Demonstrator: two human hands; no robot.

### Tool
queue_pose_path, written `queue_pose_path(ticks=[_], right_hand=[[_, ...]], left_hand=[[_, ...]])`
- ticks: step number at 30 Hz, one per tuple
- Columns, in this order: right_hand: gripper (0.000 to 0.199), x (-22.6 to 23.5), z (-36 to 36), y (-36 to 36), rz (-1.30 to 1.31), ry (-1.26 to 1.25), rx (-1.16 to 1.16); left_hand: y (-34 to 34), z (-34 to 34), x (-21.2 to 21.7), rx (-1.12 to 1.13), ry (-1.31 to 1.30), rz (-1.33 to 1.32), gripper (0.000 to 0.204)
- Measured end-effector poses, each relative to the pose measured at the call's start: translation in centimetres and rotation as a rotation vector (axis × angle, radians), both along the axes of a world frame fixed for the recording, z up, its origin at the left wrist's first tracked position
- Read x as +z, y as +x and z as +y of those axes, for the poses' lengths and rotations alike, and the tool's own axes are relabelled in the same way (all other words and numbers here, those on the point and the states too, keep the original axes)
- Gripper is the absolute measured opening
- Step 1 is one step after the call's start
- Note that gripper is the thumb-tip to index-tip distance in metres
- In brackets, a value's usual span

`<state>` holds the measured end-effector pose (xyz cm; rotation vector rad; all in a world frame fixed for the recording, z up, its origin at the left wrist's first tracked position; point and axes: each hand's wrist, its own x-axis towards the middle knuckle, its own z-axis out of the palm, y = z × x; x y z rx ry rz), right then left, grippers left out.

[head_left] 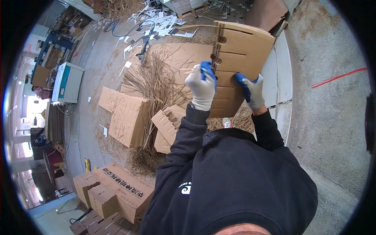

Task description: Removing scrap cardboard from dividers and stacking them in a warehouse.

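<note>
The fingers point(208, 69) of the left hand point(201, 85) are curled closed on thin cardboard strips point(187, 70), beside the slotted edge of a brown cardboard stack point(244, 47) ahead of the person. The right hand point(253, 92) lays its fingers against the stack's face; whether they grip, I cannot tell. Both forearms reach forward, elbows bent. Leftward, loose strips point(150, 80) heap on the floor point(92, 117).

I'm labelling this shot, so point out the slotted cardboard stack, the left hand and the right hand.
Slotted cardboard stack point(241, 62), head view: its broad brown face.
Left hand point(201, 84), head view: the glove's white part.
Right hand point(254, 91), head view: the glove's white part.
</note>
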<state>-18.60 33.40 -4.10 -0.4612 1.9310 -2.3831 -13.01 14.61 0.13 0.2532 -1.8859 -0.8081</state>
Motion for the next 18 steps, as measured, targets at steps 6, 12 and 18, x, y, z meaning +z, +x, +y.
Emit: queue_pose_path(ticks=[6,12,18], right_hand=[[0.029,1.3,1.6,-0.3,-0.122,-0.077,-0.079],[0.03,1.8,4.1,-0.8,-0.091,0.018,0.011],[0.034,1.7,4.9,-0.8,-0.089,-0.02,0.076]], left_hand=[[-0.5,-1.9,1.5,-0.25,1.081,0.161,0.047],[-0.4,-0.4,1.3,-0.614,0.61,-0.293,0.039],[-1.7,1.0,2.6,-0.764,0.667,-0.299,0.025]])
